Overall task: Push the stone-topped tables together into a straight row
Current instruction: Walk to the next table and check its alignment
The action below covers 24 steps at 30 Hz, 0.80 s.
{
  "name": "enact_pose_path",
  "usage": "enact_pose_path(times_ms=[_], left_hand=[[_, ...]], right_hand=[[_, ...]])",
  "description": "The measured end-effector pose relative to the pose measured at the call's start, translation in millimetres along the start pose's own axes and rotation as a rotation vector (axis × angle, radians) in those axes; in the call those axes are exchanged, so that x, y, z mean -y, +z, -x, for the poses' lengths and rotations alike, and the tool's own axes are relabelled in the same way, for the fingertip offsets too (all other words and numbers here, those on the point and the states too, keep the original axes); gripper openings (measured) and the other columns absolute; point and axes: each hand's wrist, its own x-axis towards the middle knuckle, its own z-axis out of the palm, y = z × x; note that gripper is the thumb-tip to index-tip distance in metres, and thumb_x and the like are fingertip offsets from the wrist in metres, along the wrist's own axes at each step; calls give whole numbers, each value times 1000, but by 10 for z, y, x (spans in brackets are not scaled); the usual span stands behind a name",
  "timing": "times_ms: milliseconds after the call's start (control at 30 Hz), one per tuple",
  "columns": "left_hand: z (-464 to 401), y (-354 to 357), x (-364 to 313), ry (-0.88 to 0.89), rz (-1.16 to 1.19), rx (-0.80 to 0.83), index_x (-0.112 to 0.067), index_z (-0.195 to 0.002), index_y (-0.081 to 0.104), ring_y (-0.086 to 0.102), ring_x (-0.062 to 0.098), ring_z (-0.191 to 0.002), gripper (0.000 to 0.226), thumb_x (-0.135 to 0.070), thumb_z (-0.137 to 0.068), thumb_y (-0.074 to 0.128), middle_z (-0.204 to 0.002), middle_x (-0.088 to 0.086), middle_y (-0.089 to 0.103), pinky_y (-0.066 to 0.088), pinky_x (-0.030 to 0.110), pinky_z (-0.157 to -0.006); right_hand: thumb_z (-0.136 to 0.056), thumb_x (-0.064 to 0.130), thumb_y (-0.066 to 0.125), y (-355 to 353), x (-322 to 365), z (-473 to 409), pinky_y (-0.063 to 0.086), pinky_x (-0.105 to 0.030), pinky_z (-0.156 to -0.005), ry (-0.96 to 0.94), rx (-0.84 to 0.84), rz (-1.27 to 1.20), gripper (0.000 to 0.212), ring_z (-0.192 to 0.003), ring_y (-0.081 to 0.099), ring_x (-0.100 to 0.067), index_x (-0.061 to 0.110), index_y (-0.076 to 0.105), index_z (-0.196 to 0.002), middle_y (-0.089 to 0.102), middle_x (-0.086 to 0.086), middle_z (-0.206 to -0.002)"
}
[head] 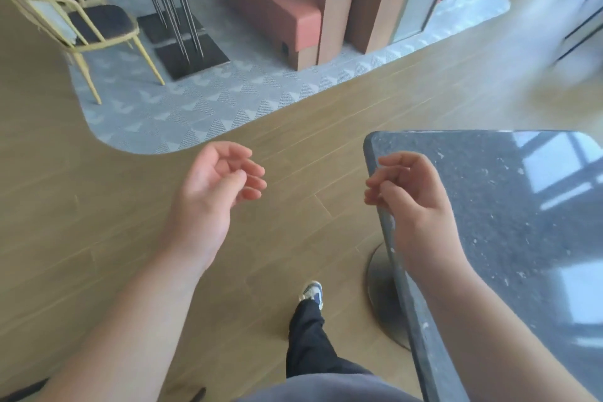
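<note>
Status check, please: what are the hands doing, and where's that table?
Both hands, left and right, loosely curled, holding nothing. Dark stone-topped table under right hand, ungripped. Nothing blocking.

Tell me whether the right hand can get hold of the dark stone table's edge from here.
Probably yes. The right hand hangs loosely curled and empty right over the near edge of the dark stone table, and nothing lies between them.

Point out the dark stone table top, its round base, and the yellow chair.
dark stone table top [509, 199], head view, speckled upper surface.
round base [380, 284], head view, metal foot.
yellow chair [98, 24], head view, dark seat cushion.
</note>
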Motion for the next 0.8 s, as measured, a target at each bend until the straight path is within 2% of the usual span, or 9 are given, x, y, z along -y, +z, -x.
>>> enact_pose_path(times_ms=[67, 167, 300, 400, 500, 667, 800], left_hand=[[-471, 151, 79, -3, -23, 45, -15, -103, 61, 66, 25, -79, 24, -4, -86, 48, -87, 2, 70, 55, 35, -74], [-1151, 398, 108, -24, -50, 90, -13, -103, 61, 67, 26, -80, 23, -4, -85, 49, -87, 3, 70, 54, 39, -76], [-2097, 711, 0, 17, -44, 165, -19, -100, 65, 67, 27, -82, 25, -5, -87, 49, -89, 6, 70, 56, 37, -75], [-2714, 834, -31, 34, -5, 200, -21, -100, 65, 67, 29, -83, 26, -6, -88, 49, -91, 7, 69, 55, 38, -75], [-3310, 920, 38, 14, 3, 222, -16, -104, 63, 67, 29, -84, 24, -7, -87, 48, -91, 8, 69, 54, 42, -77], [-4466, 1043, 140, -3, 12, 272, -9, -105, 59, 66, 27, -82, 24, -7, -84, 48, -87, 6, 68, 55, 43, -78], [-5514, 1072, 171, 8, 20, 383, -7, -105, 58, 66, 27, -82, 24, -6, -84, 47, -87, 6, 68, 56, 41, -78]], right_hand=[[-86, 0, 44, -82, -60, -406, 55, -27, -75, -17, -35, -12, 28, -77, 63, -19, 16, 59, -104, 66, 3, -82], [-91, -12, 41, -187, -81, -1024, 55, -28, -76, -2, -60, -1, 32, -75, 62, -17, 11, 58, -105, 66, 5, -80], [-92, -16, 38, -210, -3, -1867, 54, -29, -76, -7, -89, 9, 35, -76, 61, -14, 10, 57, -107, 64, 7, -79], [-88, -8, 41, -132, 44, -2429, 54, -28, -76, -27, -98, 2, 31, -76, 61, -14, 10, 57, -107, 64, 5, -81], [-82, 2, 42, -47, 31, -2970, 54, -29, -76, -16, -129, -3, 31, -78, 61, -17, 11, 57, -107, 64, 3, -82], [-83, 4, 44, 112, -89, -3947, 54, -34, -78, -26, -239, 36, 30, -75, 62, -18, 14, 59, -106, 65, 5, -81], [-84, 6, 45, 332, -153, -4784, 56, -36, -80, -52, -350, 69, 29, -75, 63, -17, 17, 59, -106, 66, 5, -81]])
